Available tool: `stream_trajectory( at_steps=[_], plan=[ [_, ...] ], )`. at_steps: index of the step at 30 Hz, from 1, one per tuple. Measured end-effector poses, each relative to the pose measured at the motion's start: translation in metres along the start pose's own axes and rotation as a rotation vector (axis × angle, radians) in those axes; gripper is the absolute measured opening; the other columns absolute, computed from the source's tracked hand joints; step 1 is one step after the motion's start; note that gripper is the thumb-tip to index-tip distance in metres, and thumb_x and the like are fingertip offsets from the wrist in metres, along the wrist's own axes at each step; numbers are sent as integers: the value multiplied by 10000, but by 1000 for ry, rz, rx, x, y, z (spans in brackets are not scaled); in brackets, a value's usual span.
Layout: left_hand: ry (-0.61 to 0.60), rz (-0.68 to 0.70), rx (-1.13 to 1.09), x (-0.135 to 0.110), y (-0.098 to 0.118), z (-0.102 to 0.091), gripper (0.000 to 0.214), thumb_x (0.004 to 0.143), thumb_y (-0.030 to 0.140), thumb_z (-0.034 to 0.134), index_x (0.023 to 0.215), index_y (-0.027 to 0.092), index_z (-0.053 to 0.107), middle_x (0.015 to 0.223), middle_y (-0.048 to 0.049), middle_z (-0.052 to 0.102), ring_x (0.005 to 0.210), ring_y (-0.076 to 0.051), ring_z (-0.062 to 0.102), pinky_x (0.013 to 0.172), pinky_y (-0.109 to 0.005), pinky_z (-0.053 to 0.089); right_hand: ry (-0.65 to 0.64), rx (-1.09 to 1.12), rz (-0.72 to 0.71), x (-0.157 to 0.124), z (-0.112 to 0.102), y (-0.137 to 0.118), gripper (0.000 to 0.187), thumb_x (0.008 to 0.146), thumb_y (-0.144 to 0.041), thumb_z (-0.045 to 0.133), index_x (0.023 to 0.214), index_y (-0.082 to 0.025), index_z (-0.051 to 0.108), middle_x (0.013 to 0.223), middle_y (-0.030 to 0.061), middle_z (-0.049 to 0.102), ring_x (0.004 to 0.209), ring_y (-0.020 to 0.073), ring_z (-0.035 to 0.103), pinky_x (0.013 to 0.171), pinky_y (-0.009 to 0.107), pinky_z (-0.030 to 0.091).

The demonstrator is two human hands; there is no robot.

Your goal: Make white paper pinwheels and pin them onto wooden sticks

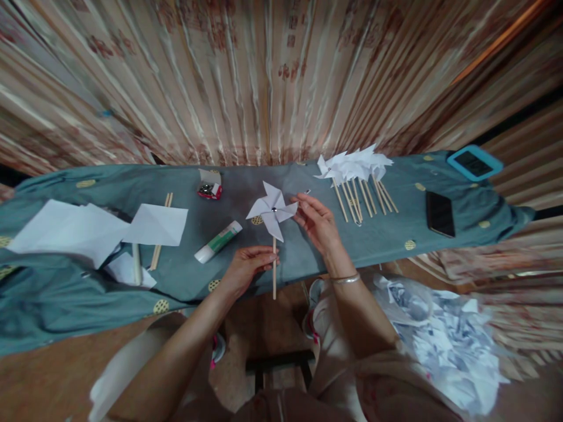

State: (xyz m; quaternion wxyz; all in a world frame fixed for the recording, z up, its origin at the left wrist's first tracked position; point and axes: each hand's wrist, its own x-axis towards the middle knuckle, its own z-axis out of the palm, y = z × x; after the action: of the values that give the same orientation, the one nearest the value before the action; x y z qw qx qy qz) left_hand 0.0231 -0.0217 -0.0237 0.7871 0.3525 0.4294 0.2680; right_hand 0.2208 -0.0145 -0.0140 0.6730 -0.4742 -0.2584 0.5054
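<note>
A white paper pinwheel (269,212) with a dark pin at its centre stands upright over the table's front part. My left hand (250,266) is closed round its wooden stick (274,275), thumb and fingers pinching it below the blades. At the tip of the right-hand blade are the curled fingers of my right hand (317,223), with thumb and forefinger at the paper's edge. A green and white glue stick (219,241) lies left of the pinwheel. Behind it sits a small opened box (210,186) of shiny dark pins.
Several finished pinwheels (356,164) lie in a row at the back right. Farther right are a black phone (440,214) and a blue-framed device (475,162). White paper sheets (70,228) and wooden sticks (157,256) lie left. A bag of crumpled paper (453,340) stands on the floor.
</note>
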Motion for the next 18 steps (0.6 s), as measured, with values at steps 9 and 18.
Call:
stream_trajectory(
  at_steps=[9,18],
  plan=[
    [9,-4,-23,1,3,-1,401,448,377,948,735,148,786,704,-50,737,656,-128,671,600,-197,494,-10,13,0,-6,5,-2,283,590,-426,879,786,-244,787,876,1,770,698,102,622,662,221,574],
    [22,18,-56,2,4,-3,398,470,356,937,764,137,784,711,-57,742,657,-132,678,623,-209,508,-7,2,34,-7,4,2,311,577,-465,885,771,-249,773,887,5,775,698,109,652,637,219,581]
  ],
)
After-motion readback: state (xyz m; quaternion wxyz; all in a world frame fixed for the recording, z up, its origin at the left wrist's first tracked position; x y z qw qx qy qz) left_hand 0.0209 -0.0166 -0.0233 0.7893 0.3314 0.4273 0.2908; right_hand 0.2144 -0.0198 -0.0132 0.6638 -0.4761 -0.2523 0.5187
